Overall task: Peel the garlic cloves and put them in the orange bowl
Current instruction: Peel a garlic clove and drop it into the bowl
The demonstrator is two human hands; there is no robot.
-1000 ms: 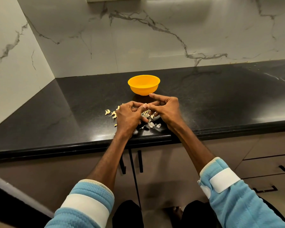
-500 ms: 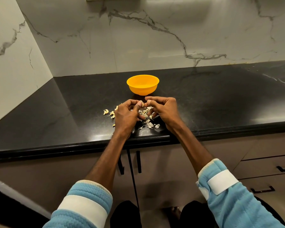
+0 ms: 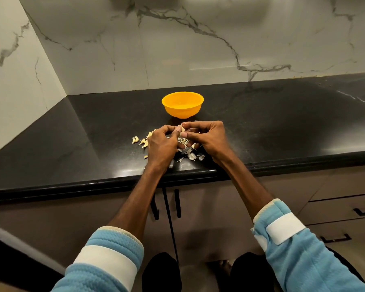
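Two hands meet just below the middle of the frame, the left hand (image 3: 161, 144) and the right hand (image 3: 208, 137), both with fingers curled and pinching one small pale garlic clove (image 3: 183, 129) between their fingertips over the black surface (image 3: 93, 133). The orange bowl (image 3: 182, 106) stands just above them in the frame, near but apart. Pale peel scraps (image 3: 191, 154) lie beneath the hands, and more pieces (image 3: 140, 141) lie to their left.

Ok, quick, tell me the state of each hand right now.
Left hand: fingers curled, pinching the garlic clove.
Right hand: fingers curled, pinching the same garlic clove.
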